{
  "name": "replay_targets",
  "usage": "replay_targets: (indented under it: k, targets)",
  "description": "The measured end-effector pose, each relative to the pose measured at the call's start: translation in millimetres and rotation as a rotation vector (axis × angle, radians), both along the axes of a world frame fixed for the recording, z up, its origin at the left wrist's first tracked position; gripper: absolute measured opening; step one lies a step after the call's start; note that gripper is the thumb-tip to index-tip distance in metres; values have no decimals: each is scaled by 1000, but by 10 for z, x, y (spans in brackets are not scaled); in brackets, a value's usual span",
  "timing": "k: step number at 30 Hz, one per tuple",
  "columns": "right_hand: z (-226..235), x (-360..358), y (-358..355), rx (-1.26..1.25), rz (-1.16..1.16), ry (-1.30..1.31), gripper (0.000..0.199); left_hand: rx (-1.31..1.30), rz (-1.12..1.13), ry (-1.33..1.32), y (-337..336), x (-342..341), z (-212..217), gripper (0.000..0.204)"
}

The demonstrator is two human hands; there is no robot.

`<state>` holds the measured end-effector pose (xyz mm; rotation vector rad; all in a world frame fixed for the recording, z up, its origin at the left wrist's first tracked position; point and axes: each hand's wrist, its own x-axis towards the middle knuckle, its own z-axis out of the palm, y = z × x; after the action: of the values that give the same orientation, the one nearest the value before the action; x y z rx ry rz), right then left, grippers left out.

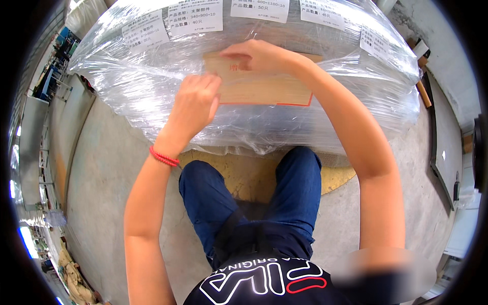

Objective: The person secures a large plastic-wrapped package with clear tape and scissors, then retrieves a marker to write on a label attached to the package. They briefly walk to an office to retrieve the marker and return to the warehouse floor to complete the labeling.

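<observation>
A large bundle wrapped in clear stretch film (239, 134) stands in front of me. Against its near side lies a flat brown cardboard piece (264, 89) with a red line along its lower edge. My left hand (195, 99) is closed at the cardboard's left edge, its knuckles up; whatever its fingers pinch is hidden. Over the cardboard's upper left part reaches my right hand (254, 55), its fingers bent and pointing left. Its fingertips come together near the cardboard's corner, and I cannot make out what is between them.
Several white printed labels (195, 18) run along the bundle's upper side. Below the bundle, a yellow rounded base (244, 175) lies on the concrete floor (109, 178) around my knees. A dark flat panel (441, 147) is at the right, and a long metal sheet (81, 122) at the left.
</observation>
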<state>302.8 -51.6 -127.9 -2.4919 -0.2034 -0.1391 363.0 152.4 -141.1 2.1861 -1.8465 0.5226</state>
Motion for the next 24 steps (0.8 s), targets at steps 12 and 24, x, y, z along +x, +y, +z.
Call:
replay_targets:
  k: [12,24]
  targets:
    - [135,-156,-268,73,-123,173,33,10,65,-106,-394,311,25,26]
    - [297,-637,-1048,-56,-567,497,32,167,198,195,-655,611,261,12]
